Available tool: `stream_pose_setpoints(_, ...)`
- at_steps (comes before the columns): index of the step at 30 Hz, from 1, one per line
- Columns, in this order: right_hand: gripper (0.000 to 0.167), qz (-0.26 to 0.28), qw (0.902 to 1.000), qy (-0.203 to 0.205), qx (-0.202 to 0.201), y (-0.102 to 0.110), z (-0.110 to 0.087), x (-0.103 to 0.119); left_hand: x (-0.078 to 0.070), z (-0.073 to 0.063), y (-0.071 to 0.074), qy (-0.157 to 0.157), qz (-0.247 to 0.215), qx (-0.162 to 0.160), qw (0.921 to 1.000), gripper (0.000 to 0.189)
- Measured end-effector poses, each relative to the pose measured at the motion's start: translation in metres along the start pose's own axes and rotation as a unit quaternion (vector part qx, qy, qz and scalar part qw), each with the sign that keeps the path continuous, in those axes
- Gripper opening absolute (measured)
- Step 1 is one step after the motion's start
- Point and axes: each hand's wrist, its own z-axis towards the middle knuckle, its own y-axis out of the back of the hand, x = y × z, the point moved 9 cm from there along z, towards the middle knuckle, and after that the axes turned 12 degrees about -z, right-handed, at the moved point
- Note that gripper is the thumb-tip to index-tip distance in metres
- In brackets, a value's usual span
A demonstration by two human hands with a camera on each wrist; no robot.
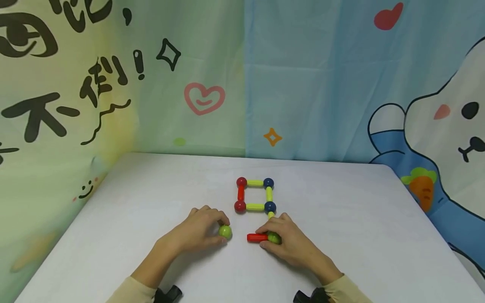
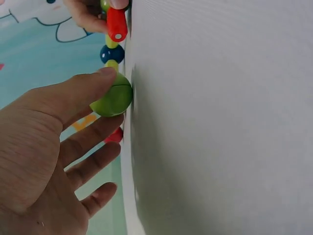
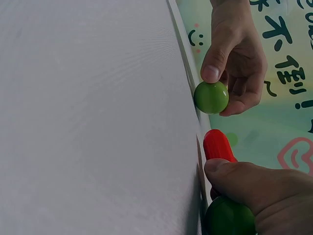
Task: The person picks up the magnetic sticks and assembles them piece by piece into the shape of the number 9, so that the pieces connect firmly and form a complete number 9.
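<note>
My left hand [image 1: 198,230] pinches a lime-green ball [image 1: 225,232] between thumb and fingertip, low over the white table; its other fingers spread loosely in the left wrist view. To the right, my right hand [image 1: 293,242] grips a second green ball [image 1: 274,238] and the near end of a red rod [image 1: 257,238]. That rod points left, toward the first ball, with a gap between them. Behind the right hand, a yellow rod [image 1: 270,214] runs from the lower blue ball [image 1: 270,207] toward the second green ball; the fingers hide its near end.
Farther back lies a square of sticks and balls: two red balls [image 1: 240,206] on the left joined by a red stick [image 1: 241,193], blue ones on the right, yellow sticks [image 1: 255,183] between. A printed cloth [image 1: 303,84] hangs behind the white table [image 1: 360,231].
</note>
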Motion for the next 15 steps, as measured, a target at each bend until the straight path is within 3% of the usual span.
stream_pose_setpoints(15,0.021,0.030,0.9990,0.030,-0.016,0.006,-0.005,0.004,-0.007,0.012,-0.015,-0.005,-0.032,0.026,0.9991,0.035)
